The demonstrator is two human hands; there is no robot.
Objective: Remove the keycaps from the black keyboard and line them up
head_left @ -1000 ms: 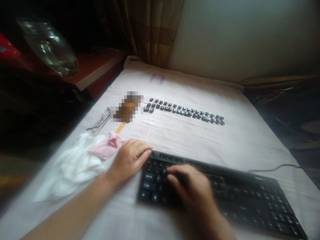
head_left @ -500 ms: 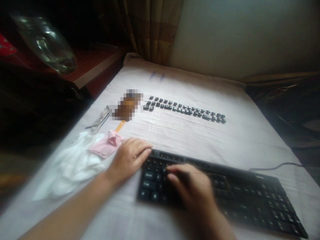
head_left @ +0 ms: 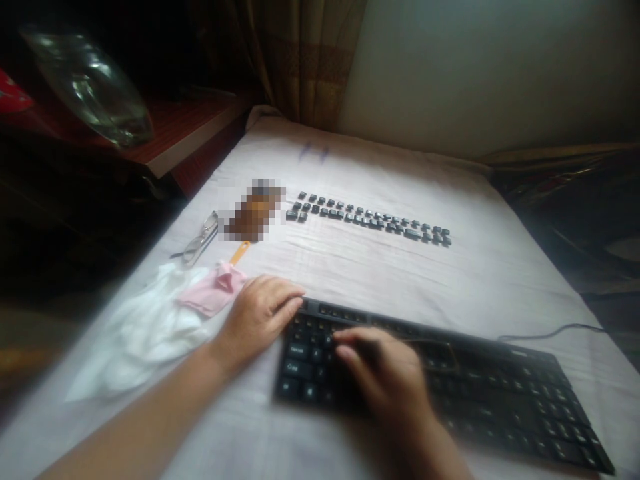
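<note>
A black keyboard (head_left: 505,393) lies aslant on the pale cloth, some of its upper-left key places without caps. My left hand (head_left: 263,317) grips its upper left corner between thumb and fingers. Over the keyboard's left part is my right hand (head_left: 387,367), thumb and forefinger pinched close together near the letter keys. Something dark and blurred shows within the right hand; I cannot make out what it is. Beyond the keyboard, loose black keycaps (head_left: 413,234) lie in rows on the cloth.
On the left lie a white cloth (head_left: 145,320), a pink cloth (head_left: 213,291), an orange handle (head_left: 241,253), eyeglasses (head_left: 200,240) and a pixelated item (head_left: 254,213). A glass jar (head_left: 95,93) stands on a wooden shelf (head_left: 185,137). A cable (head_left: 555,331) runs right.
The dark thing in my right hand and the fingers have shifted very slightly. My left hand keeps its place on the keyboard corner.
</note>
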